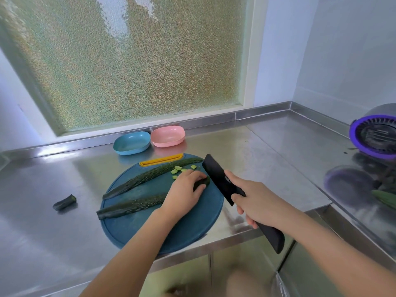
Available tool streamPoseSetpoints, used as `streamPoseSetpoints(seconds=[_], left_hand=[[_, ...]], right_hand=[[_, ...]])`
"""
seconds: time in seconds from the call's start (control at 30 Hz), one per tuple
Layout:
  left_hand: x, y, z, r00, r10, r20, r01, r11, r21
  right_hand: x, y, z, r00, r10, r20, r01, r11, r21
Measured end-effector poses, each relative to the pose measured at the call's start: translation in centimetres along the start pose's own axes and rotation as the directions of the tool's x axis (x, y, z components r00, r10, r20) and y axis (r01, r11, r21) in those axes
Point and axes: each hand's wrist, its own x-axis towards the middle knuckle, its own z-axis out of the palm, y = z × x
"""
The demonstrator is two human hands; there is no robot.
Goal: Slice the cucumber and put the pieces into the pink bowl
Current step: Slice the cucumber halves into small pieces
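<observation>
Two cucumber halves skin-up on cutting board, slices beside; left hand curled over near half at cut end; right hand gripping black cleaver. Light, firm, probably slick: pin close to blade; pink bowl behind board.

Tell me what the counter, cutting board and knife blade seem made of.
Counter: stainless steel, brushed sheen, blurred reflections, folded front edge. Cutting board: probably matte plastic, uniform blue with a moulded rim groove. Knife blade: flat matte black, coated steel or ceramic; the look leaves it open.
</observation>
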Motion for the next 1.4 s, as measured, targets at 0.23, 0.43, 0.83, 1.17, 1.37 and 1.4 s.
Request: streamPoseSetpoints(seconds=[0.23,0.43,0.83,1.17,1.37,1.4], left_hand=[[-0.1,0.0,0.1,1.000,0.008,-0.004,-0.008,1.000,-0.018],[-0.1,-0.1,0.0,0.999,0.041,0.014,-0.041,0.999,-0.011],[1.1,1.3,0.8,0.999,0.012,0.030,-0.011,0.999,-0.036],[0.8,1.1,1.2,0.999,0.027,0.023,-0.027,1.000,-0.011],[0.8,1.1,1.3,0.998,0.056,0.021,-0.056,0.998,-0.001],[0.8,1.0,1.4,0.998,0.063,0.017,-0.063,0.998,-0.004]], right_hand=[[0.5,0.2,0.2,1.000,0.014,0.003,-0.014,0.999,0.039],[0.3,0.5,0.3,1.000,0.017,0.008,-0.018,0.998,0.058],[0.0,0.6,-0.9,0.998,0.018,-0.053,-0.012,0.995,0.095],[0.5,1.2,-0.8,1.000,0.019,-0.016,-0.018,0.996,0.089],[0.9,1.3,-0.9,1.000,0.030,0.007,-0.031,0.992,0.125],[1.0,1.2,-0.8,0.999,0.032,0.011,-0.033,0.992,0.123]])
